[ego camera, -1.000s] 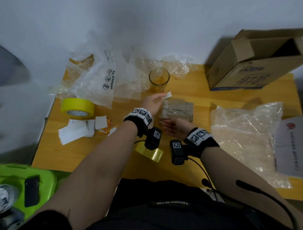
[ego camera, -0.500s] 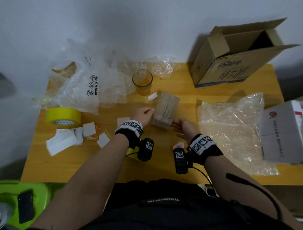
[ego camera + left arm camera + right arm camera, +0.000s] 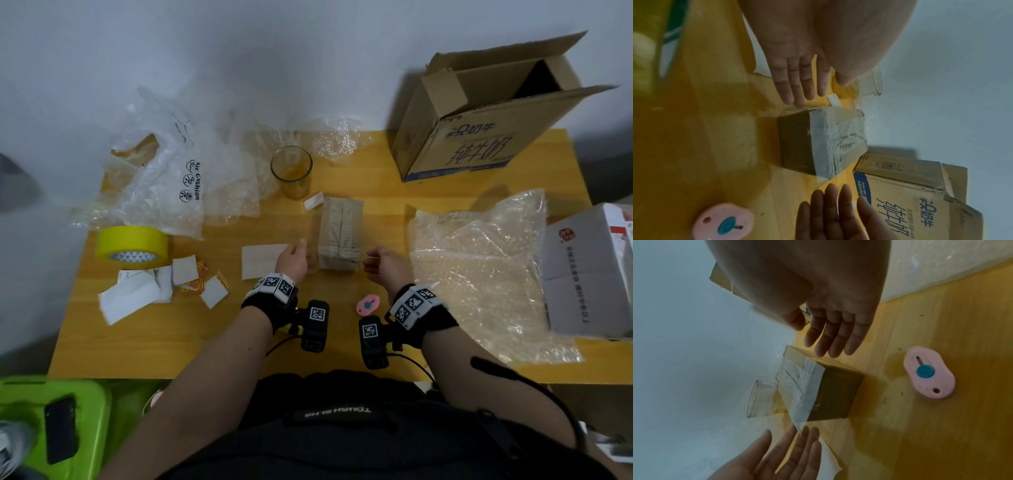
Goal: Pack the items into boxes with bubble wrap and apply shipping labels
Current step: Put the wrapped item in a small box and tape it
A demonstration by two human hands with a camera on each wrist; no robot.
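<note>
Small box (image 3: 339, 237), brown cardboard, top taped over in clear tape, standing on the middle of the yellow table (image 3: 212, 342). Left hand (image 3: 292, 261) just beside its left side, fingers (image 3: 797, 84) straight and together, tips at or very near the loose edge of tape; contact cannot be told. Right hand (image 3: 385, 268) just beside its right side, palm facing the box, fingers (image 3: 830, 335) extended, holding nothing, clear of the cardboard.

Near items: white slip (image 3: 313, 200) at the box's far left corner; empty glass (image 3: 292, 171) behind it; white paper (image 3: 260, 260) under the left hand; pink cutter (image 3: 367, 305) near the right wrist.

Further out: bubble wrap sheet (image 3: 479, 274) to the right; large open carton (image 3: 479, 123) at the far right corner; yellow tape roll (image 3: 132, 243) and scattered labels (image 3: 164, 291) to the left; air-cushion bags (image 3: 178, 178) at the far left.
</note>
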